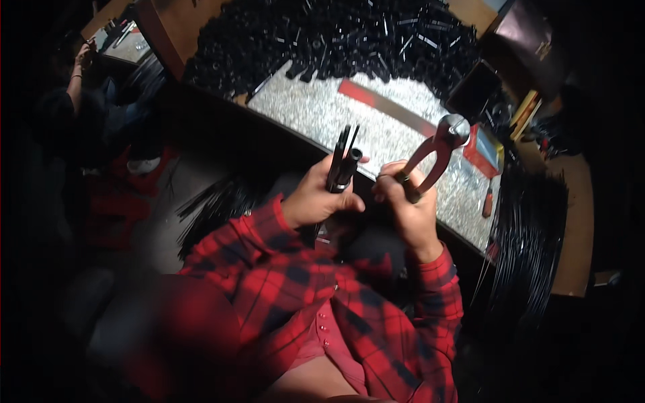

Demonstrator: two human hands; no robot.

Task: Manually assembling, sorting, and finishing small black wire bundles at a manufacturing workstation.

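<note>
My left hand (314,195) is closed around a bundle of black rods and a tube (351,164). The tube's round open end points up beside two thin flat strips, and its lower part is hidden by my hand and sleeve. To the right of it, my right hand (411,207) grips the handles of a pair of pincers (440,153). Their rounded metal head points up and to the right, over the table. Nothing shows between the jaws, and the two tools held are apart from each other. Both hands are in front of the table's near edge.
A large heap of black parts (322,37) covers the back of the speckled table (295,111). On it lie a red and grey flat bar (383,107), a red box (482,153) and a red-handled tool (488,203). Long black rods (527,242) hang at right. Another person (74,94) sits far left.
</note>
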